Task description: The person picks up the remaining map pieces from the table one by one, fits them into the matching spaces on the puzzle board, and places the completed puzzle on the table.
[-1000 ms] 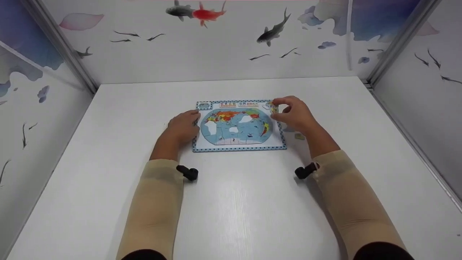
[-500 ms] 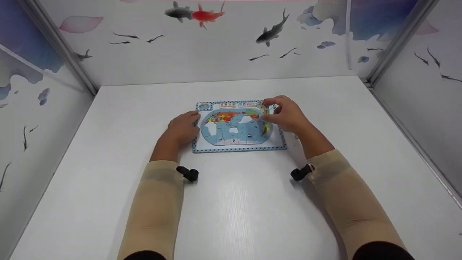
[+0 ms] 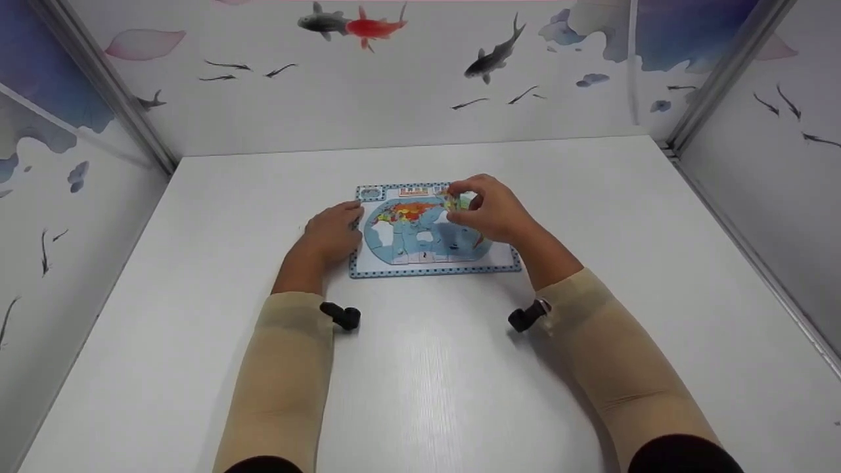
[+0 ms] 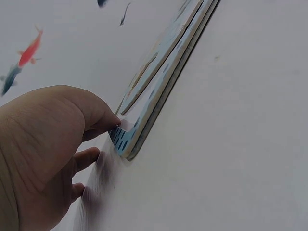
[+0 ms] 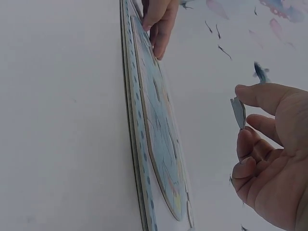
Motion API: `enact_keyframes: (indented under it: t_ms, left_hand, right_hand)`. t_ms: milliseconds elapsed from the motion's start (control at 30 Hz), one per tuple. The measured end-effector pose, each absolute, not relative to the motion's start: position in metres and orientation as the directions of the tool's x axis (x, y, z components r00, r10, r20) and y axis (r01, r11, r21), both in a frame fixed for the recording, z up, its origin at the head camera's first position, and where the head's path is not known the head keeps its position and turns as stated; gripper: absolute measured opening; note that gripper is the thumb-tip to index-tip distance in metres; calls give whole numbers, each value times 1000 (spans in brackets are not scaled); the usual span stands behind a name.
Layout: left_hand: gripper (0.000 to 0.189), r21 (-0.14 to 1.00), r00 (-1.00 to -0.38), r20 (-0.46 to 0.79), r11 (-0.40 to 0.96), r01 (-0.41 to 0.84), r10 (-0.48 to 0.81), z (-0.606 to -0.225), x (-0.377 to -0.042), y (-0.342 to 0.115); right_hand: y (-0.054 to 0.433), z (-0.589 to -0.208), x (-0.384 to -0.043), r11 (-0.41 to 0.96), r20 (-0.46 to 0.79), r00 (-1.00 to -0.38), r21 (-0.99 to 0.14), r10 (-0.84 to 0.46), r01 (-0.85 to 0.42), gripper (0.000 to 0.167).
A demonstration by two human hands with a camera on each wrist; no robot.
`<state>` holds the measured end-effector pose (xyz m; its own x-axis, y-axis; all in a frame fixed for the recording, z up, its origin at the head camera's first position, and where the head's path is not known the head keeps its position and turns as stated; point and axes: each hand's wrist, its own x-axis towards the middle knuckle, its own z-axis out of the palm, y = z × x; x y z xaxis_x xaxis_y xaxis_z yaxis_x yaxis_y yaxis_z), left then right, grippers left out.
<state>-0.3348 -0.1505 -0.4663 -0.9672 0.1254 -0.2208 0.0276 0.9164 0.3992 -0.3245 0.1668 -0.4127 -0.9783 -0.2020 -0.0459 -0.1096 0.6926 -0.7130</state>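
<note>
A world map jigsaw board (image 3: 433,271) with a blue dotted border lies flat on the table. White gaps show at its left, middle and upper right. My left hand (image 3: 332,230) rests along the board's left edge; in the left wrist view its thumb (image 4: 103,113) touches the edge near a corner. Over the upper right of the map, my right hand (image 3: 496,210) pinches a small jigsaw piece (image 3: 453,201) between thumb and fingers. The right wrist view shows that piece (image 5: 238,113) nearly edge-on, held above the board, with the other fingers curled below it.
A white table (image 3: 420,368) carries the board near its far half. Panels printed with fish (image 3: 376,27) enclose it at the back and both sides. Small black cameras (image 3: 341,316) sit on both sleeved wrists.
My right hand has moved left with the jigsaw piece, from the board's upper right corner to over the map. Its forearm now hides loose pieces seen right of the board. The left hand stays.
</note>
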Motion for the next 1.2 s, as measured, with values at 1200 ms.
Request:
enact_keyframes:
  t_ms: [1200]
  left_hand:
    - [62,396,-969,-186,915,78,163,-466,-335,-154]
  right_hand:
    - [62,-431,-325,634,-56,-930,-746,-364,-204,51]
